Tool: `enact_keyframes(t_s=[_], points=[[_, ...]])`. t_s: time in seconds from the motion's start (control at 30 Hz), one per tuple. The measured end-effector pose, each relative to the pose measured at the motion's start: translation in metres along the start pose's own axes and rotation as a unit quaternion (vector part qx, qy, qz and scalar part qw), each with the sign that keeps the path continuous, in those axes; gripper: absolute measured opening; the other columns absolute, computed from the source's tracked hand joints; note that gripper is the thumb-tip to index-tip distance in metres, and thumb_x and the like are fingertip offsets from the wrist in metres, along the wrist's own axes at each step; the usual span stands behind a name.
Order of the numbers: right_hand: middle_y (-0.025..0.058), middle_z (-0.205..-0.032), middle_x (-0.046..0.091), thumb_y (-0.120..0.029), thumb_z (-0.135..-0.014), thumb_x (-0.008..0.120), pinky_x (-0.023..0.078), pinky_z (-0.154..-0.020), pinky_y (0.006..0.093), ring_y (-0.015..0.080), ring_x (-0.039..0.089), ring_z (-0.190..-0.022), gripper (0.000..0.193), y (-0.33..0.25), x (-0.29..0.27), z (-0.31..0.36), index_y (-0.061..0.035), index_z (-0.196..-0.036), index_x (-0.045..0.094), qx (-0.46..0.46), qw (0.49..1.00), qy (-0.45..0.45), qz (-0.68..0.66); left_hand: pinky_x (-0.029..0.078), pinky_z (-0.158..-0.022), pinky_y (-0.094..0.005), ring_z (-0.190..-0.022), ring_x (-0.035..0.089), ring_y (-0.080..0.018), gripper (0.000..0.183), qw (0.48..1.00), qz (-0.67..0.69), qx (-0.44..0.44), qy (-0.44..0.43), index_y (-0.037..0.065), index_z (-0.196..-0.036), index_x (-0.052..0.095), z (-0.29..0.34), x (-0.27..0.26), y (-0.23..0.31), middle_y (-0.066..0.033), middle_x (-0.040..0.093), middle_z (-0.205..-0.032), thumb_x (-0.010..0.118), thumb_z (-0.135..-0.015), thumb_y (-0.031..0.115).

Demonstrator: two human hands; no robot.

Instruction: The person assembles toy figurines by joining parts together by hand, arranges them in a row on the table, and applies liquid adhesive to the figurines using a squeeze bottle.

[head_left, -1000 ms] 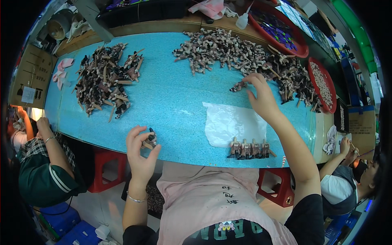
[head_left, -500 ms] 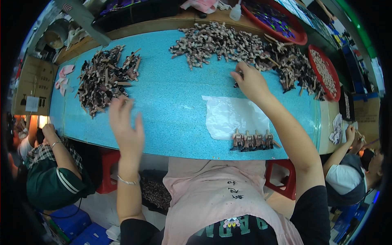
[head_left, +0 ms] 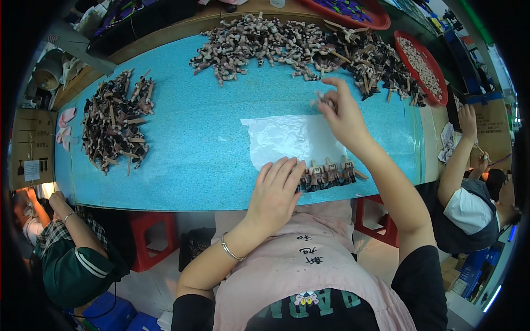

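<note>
A short row of small brown, pale-headed figurines (head_left: 331, 173) stands side by side at the near edge of a white translucent plastic sheet (head_left: 276, 140). My left hand (head_left: 274, 190) lies over the row's left end, its fingers stretched out and partly covering the leftmost figurine. Above the sheet's far right corner is my right hand (head_left: 343, 113), thumb and fingers curled round a small pale-and-dark figurine (head_left: 318, 101) that is blurred. Just beyond that hand spreads a large heap of similar figurines (head_left: 265, 44); some on its right side have flat wooden sticks.
Another heap of figurines with sticks (head_left: 113, 121) lies on the left of the blue table (head_left: 193, 149). A red tray of small pale pieces (head_left: 422, 69) and a red basin with purple pieces (head_left: 375, 19) stand at the far right. Co-workers sit on both sides.
My left hand has moved from beside the left heap to the figurine row. My right hand has drawn slightly away from the far heap. The view has shifted a little.
</note>
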State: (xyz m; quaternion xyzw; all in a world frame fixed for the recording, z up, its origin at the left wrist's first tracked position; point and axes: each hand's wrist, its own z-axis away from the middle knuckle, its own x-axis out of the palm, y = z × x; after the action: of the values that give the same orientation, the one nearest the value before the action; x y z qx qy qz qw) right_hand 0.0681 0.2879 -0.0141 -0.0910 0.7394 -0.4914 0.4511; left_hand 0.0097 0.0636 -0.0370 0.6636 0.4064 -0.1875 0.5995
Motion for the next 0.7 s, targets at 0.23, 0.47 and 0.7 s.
enact_keyframes(t_s=[0.23,0.47,0.7], points=[[0.0087,-0.083,0.060,-0.002,-0.084,0.064,0.047,-0.071,0.0288,0.0185,0.058,-0.077,0.015,0.000,0.001,0.043,0.0002,-0.100,0.063,0.042,0.997,-0.061,-0.015,0.035,-0.102,-0.0472,-0.120,0.048,-0.0344,0.060,1.000,0.009,0.018,0.015,0.001,-0.128,0.049,-0.001,0.001,-0.003,-0.0160,0.052,-0.126,0.070,-0.073,0.007],[0.0126,-0.087,0.059,0.002,-0.073,0.069,0.046,-0.072,0.0358,0.0294,0.057,-0.084,0.019,0.006,0.009,0.041,-0.0008,-0.092,0.065,-0.118,0.988,-0.040,0.097,0.036,-0.101,-0.0469,-0.120,0.048,-0.0348,0.059,1.000,0.007,0.019,0.023,0.001,-0.127,0.049,-0.001,0.004,-0.003,-0.0165,0.052,-0.126,0.070,-0.072,0.006],[0.0046,-0.085,0.061,-0.004,-0.085,0.063,0.045,-0.065,0.0288,0.0153,0.056,-0.073,0.013,0.000,0.005,0.052,-0.0008,-0.097,0.063,0.050,0.990,-0.026,-0.127,0.042,-0.097,-0.0433,-0.114,0.052,-0.0355,0.058,0.999,0.022,-0.003,0.032,0.000,-0.126,0.051,0.002,-0.011,-0.006,-0.0163,0.053,-0.125,0.071,-0.071,0.003]])
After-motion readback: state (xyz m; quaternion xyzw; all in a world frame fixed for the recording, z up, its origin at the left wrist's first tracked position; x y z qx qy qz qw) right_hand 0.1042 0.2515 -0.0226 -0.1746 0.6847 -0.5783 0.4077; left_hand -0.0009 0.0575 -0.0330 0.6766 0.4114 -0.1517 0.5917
